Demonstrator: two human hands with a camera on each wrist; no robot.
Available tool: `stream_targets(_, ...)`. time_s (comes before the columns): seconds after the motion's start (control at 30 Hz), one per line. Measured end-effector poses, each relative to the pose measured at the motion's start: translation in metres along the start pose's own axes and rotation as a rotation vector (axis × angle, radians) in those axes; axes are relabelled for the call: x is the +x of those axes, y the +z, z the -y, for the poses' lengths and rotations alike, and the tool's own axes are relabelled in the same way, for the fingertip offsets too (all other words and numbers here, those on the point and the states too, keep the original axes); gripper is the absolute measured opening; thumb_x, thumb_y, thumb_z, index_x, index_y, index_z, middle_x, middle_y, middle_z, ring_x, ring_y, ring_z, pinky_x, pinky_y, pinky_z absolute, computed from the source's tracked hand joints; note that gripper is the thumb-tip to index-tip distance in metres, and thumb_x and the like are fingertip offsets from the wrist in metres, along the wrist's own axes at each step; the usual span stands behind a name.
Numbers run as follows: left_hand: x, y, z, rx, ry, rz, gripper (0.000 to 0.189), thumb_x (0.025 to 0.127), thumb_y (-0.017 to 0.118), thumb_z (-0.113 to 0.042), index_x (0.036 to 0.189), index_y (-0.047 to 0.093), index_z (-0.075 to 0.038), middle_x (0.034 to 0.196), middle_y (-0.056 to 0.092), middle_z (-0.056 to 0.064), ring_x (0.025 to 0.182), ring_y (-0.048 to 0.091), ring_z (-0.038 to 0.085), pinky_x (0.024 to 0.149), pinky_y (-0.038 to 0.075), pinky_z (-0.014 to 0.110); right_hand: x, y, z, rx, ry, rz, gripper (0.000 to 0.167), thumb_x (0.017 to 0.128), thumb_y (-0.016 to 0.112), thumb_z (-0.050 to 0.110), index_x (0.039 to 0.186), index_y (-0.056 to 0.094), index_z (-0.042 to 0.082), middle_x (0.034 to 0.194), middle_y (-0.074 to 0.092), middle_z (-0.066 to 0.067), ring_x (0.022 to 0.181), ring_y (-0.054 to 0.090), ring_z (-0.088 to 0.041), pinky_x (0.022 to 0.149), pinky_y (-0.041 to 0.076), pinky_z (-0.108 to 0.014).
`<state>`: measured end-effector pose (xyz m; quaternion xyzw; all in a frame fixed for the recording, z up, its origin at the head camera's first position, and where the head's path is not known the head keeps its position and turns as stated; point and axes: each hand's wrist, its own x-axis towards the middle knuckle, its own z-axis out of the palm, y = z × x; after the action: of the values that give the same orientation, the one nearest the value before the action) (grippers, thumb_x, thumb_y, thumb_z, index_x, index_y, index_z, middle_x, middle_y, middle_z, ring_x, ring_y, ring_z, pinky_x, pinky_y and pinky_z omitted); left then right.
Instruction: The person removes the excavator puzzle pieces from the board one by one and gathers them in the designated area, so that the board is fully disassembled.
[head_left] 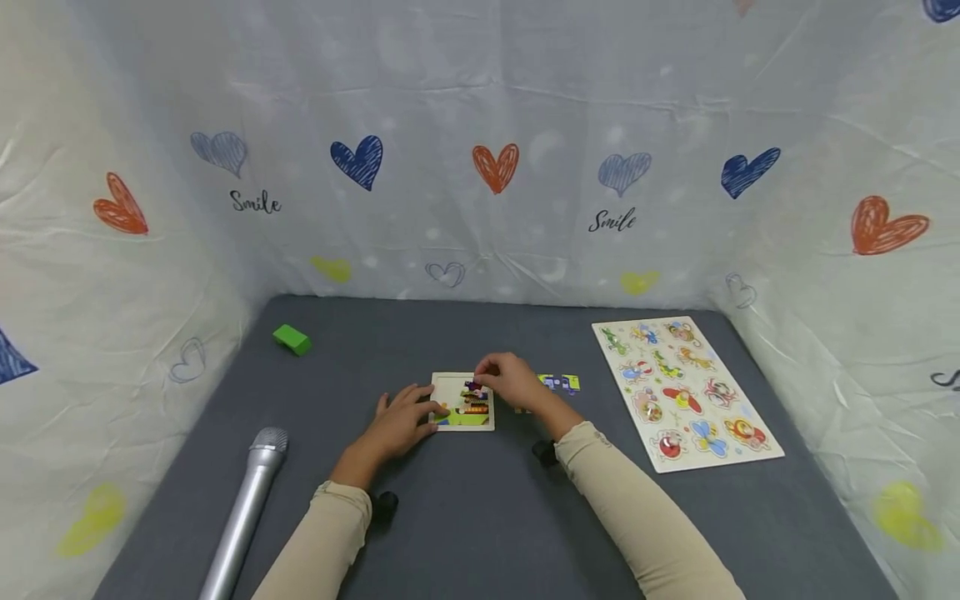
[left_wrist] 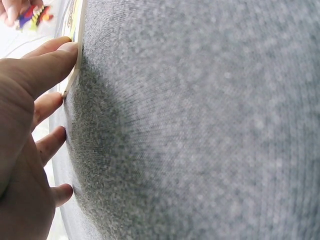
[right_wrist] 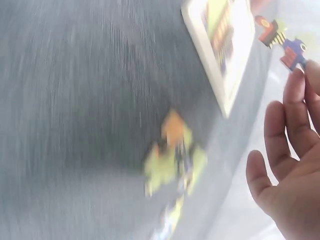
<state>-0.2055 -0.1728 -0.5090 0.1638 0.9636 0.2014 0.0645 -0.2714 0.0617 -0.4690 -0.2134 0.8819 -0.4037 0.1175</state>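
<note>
A small jigsaw puzzle tray (head_left: pixel 450 386) with a pale frame lies at the middle of the table, partly filled with colourful pieces along its bottom and right side. My left hand (head_left: pixel 400 423) rests at its left edge, thumb and fingers spread and touching the frame. Above the tray's upper right, my right hand (head_left: pixel 513 383) pinches a jigsaw piece (right_wrist: pixel 292 50) between thumb and fingertip. That piece shows purple, red and yellow. Loose jigsaw pieces (head_left: pixel 561 382) lie right of the tray, partly behind the right wrist; they look blurred in the right wrist view.
A board with cartoon insect and animal pictures (head_left: pixel 686 392) lies at the right. A silver microphone (head_left: pixel 251 500) lies at the left front, and a green block (head_left: pixel 292 339) sits at the back left. A white curtain with hearts (head_left: pixel 495 242) surrounds the grey table (head_left: pixel 480 517).
</note>
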Motion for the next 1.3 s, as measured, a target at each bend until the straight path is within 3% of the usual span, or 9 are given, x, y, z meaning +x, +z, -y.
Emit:
stream_targets(0.2,0.001,0.002,0.0,0.009,-0.002,-0.005,0.027,0.094,0.065,-0.027,0.121,0.068,-0.026,0.154,0.036,0.008,0.145,0.023,0.036,0.109,0.01,0.072,-0.016,-0.041,-0.024,-0.036,0.0,0.092,0.014,0.097,0.059,0.011,0.098,0.067,0.0,0.091,0.068,-0.011,0.085,0.063,-0.031,0.068,0.047,-0.03)
stream_targets(0.33,0.001,0.002,0.0,0.015,-0.001,-0.014,0.027,0.094,0.066,-0.026,0.121,0.068,-0.026,0.154,0.037,0.008,0.145,0.024,0.036,0.109,0.01,0.073,-0.027,-0.065,-0.043,-0.074,0.033,0.137,0.015,0.096,0.059,0.008,0.095,0.068,-0.004,0.089,0.068,-0.015,0.073,0.054,-0.021,0.064,0.041,-0.029)
stream_targets(0.47,0.0,0.001,0.001,0.023,-0.005,-0.012,0.028,0.094,0.065,-0.027,0.122,0.067,-0.026,0.154,0.036,0.008,0.145,0.024,0.037,0.109,0.01,0.073,-0.034,-0.079,-0.056,-0.095,0.074,0.15,0.015,0.095,0.06,0.007,0.094,0.069,-0.005,0.088,0.067,-0.016,0.072,0.051,-0.018,0.063,0.04,-0.028)
stream_targets(0.83,0.0,0.002,0.001,0.017,0.009,-0.015,0.028,0.094,0.065,-0.026,0.122,0.067,-0.026,0.154,0.036,0.008,0.145,0.024,0.037,0.109,0.009,0.073,-0.034,-0.079,-0.072,-0.171,0.13,0.126,0.014,0.094,0.063,0.013,0.089,0.071,0.002,0.081,0.067,-0.004,0.067,0.05,-0.012,0.063,0.041,-0.028)
stream_targets(1.03,-0.002,0.002,0.002,0.021,0.004,-0.01,0.028,0.093,0.066,-0.027,0.121,0.067,-0.027,0.154,0.037,0.007,0.145,0.024,0.037,0.109,0.01,0.073,-0.031,-0.075,-0.073,-0.217,0.138,0.112,0.014,0.094,0.064,0.014,0.095,0.072,0.003,0.086,0.069,-0.005,0.072,0.055,-0.013,0.066,0.045,-0.03)
stream_targets(1.3,0.0,0.002,-0.001,0.012,-0.008,-0.011,0.027,0.094,0.065,-0.029,0.12,0.068,-0.028,0.154,0.037,0.005,0.146,0.023,0.035,0.109,0.008,0.073,-0.026,-0.058,-0.05,-0.254,0.078,0.069,0.018,0.096,0.062,0.016,0.106,0.07,0.004,0.098,0.071,-0.007,0.079,0.063,-0.016,0.077,0.05,-0.041)
